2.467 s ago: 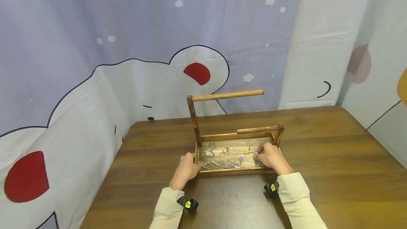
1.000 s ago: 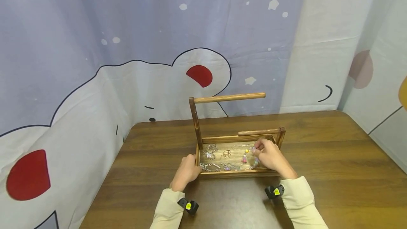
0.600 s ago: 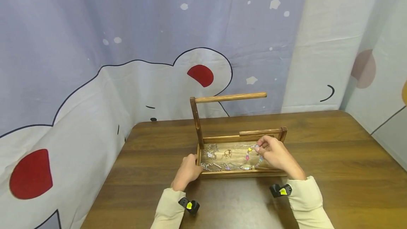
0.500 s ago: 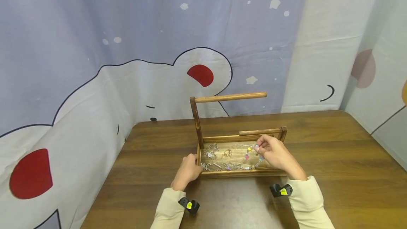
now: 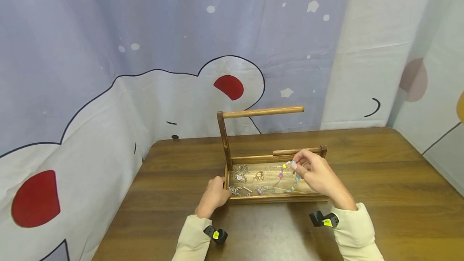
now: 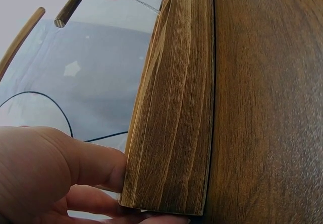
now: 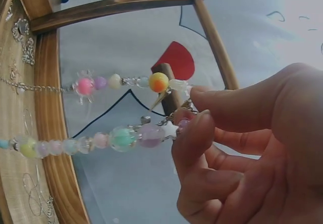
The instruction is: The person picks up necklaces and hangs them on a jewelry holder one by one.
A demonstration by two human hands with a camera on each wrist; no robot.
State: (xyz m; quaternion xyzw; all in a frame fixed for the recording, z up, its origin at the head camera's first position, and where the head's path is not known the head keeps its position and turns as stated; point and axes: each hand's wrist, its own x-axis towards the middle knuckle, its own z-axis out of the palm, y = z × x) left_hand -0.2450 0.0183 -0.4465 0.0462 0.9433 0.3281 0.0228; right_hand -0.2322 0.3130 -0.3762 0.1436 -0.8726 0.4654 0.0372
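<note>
My right hand (image 5: 317, 174) pinches a pastel beaded bracelet (image 7: 122, 138) between thumb and fingertips. The bracelet hangs in a loop over the right part of a wooden jewelry tray (image 5: 275, 199); its beads are pink, yellow, green and lilac, with a white star bead and a length of silver chain. My left hand (image 5: 214, 194) grips the tray's front left corner, thumb inside and fingers around the end, as the left wrist view shows beside the tray's dark front wall (image 6: 171, 108). Part of the tray's right end is hidden behind my right hand.
Silver chains (image 5: 241, 172) and a gold-coloured piece (image 5: 259, 176) lie in the tray, with a purple charm (image 5: 260, 191) near its front. A tall wooden bar (image 5: 262, 112) and a lower bar (image 5: 295, 151) rise from the tray's ends. A printed curtain (image 5: 163, 104) hangs behind the table.
My right hand has taken hold of the beaded bracelet and raised it from the tray floor, moving slightly up and right. The left hand keeps its grip on the tray corner.
</note>
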